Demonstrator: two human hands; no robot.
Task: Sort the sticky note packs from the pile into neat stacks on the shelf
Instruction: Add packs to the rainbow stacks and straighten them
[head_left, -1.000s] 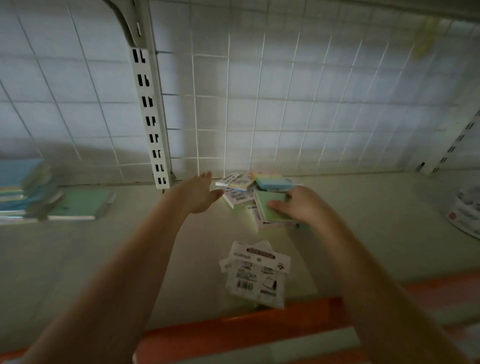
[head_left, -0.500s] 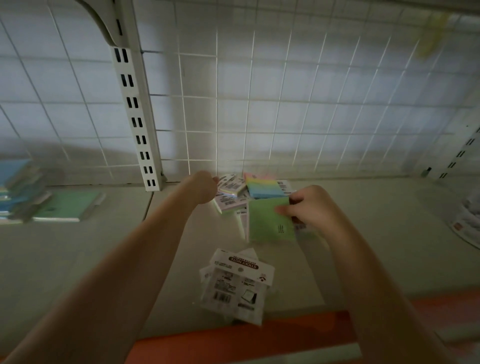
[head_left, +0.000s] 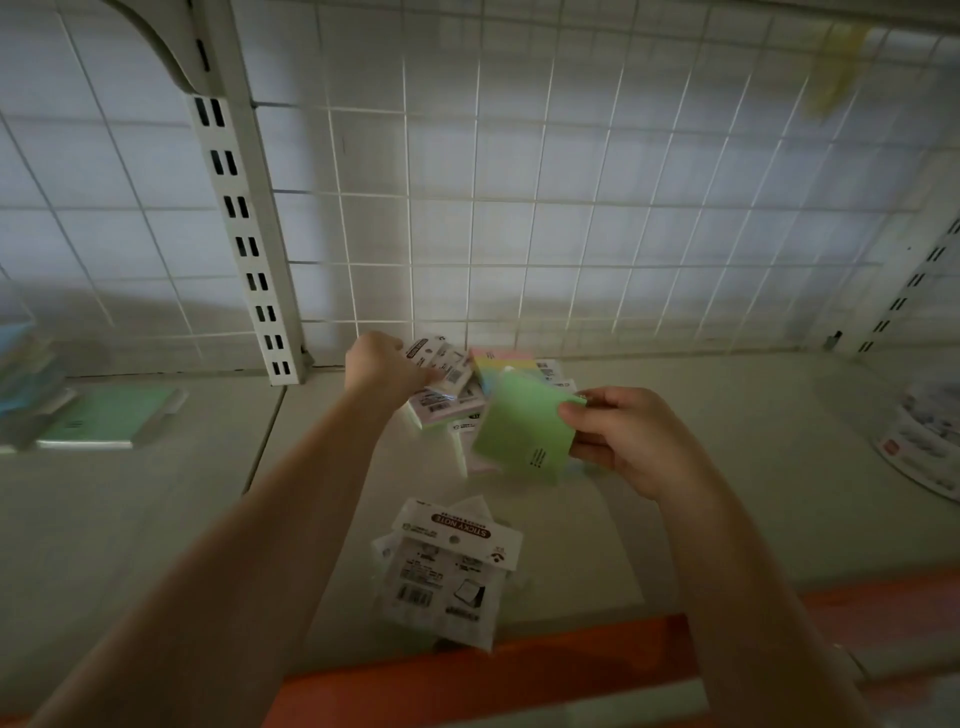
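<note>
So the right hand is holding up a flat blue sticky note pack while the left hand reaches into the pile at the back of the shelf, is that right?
Not quite: the flat sticky note pack pinched by the right hand is green, not blue, as the head view shows. The left hand does reach into the pile.

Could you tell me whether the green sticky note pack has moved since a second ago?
Yes. The right hand has lifted the green pack off the pile, toward the shelf's front.

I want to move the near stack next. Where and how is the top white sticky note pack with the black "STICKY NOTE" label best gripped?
Probably pinch the white sticky note pack by its right edge, coming from the right. It lies flat on the shelf atop other packs, label end away, and that edge overhangs bare shelf.
</note>
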